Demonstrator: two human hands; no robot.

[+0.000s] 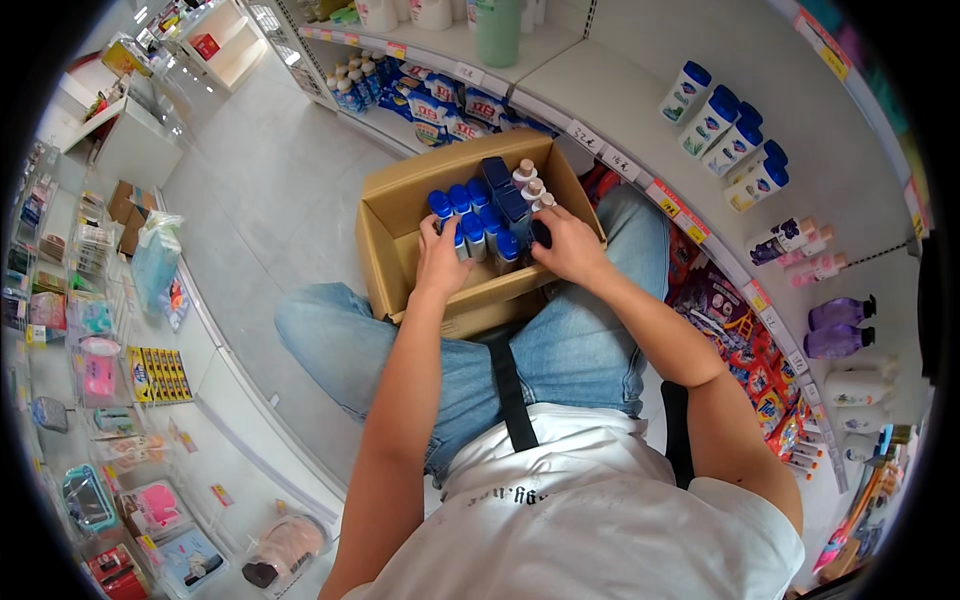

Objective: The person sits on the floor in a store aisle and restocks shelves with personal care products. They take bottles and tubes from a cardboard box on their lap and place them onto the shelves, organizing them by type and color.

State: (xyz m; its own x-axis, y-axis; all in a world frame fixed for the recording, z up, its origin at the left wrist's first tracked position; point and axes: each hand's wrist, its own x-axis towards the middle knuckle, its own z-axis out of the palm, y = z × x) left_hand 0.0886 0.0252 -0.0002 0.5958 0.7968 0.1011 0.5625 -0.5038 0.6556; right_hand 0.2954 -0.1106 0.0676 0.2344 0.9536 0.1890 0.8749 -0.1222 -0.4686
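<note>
An open cardboard box sits before me, at my lap. White bottles with blue caps stand upright in its middle. To their right are bottles with dark navy caps and pale bottles with rose-gold caps. My left hand reaches over the near wall, thumb and fingers around a front blue-capped bottle. At the box's right side, my right hand has its fingers around a dark-capped bottle. The lower parts of the bottles are hidden.
A curved shelf beyond the box carries blue-capped bottles and purple pump bottles. Detergent bags lie below it at right. Packaged goods fill a shelf on the left. Grey floor runs between.
</note>
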